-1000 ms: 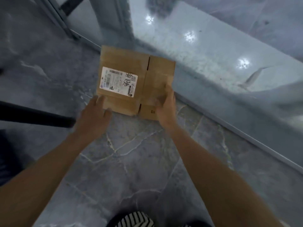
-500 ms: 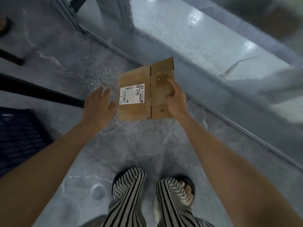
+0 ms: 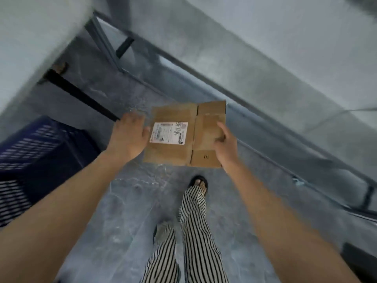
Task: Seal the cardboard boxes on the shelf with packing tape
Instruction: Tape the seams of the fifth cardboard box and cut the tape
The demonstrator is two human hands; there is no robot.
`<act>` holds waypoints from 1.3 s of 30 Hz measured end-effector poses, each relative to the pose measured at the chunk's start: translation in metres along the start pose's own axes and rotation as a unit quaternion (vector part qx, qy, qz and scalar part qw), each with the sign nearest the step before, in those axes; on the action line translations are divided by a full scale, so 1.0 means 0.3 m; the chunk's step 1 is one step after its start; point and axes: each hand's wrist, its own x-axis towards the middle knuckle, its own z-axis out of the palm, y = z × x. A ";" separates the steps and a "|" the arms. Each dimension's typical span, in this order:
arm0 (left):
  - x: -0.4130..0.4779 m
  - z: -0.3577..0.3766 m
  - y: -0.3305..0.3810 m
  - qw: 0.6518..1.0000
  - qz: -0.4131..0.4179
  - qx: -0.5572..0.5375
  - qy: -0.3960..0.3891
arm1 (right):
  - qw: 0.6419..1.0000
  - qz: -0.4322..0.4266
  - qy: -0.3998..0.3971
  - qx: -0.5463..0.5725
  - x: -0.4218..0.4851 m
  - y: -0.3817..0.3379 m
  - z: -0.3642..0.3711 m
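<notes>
Since half a second ago, the left hand (image 3: pixel 130 137) has come right up to the box (image 3: pixel 173 154), and now its thumb touches the box's left edge. Before, there was a gap between them. One foot (image 3: pixel 199 183) has stepped forward, and the blue crate (image 3: pixel 42 148) shows much bigger on the left.

Head view: the box is brown and looks flat. It is up in the air above the floor (image 3: pixel 126 211), between the two hands. The right hand (image 3: pixel 225 148) grasps its right side, with the thumb lying on top of the card. The left hand has its back to the camera and its fingers are bent a little. I cannot tell if it grips the box or only touches it.

A white label (image 3: pixel 169 133) with black writing sits on the left part of the box top. A slit runs up the box just right of the label. The number 10 is printed near the bottom edge, close to the right hand.

Below the box are black and white striped trousers (image 3: pixel 195 231). The foot wears a dark sandal. The floor is grey with pale lines. A dark metal frame (image 3: pixel 111 52) stands on the floor farther away, past the box.
</notes>
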 end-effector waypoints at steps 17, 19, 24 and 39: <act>-0.495 -0.855 0.343 0.972 0.151 0.036 0.178 | 0.968 -0.152 0.163 0.111 -0.862 -0.507 -0.709; -0.506 -0.926 0.419 0.966 0.165 0.043 0.195 | 0.957 -0.173 0.192 0.130 -0.902 -0.546 -0.803; -0.502 -1.010 0.668 0.951 0.218 0.027 0.218 | 0.938 -0.198 0.215 0.185 -0.926 -0.588 -1.032; -0.210 -0.965 1.496 0.949 0.233 -0.156 0.144 | 0.930 -0.216 0.214 0.207 -0.508 -0.568 -1.670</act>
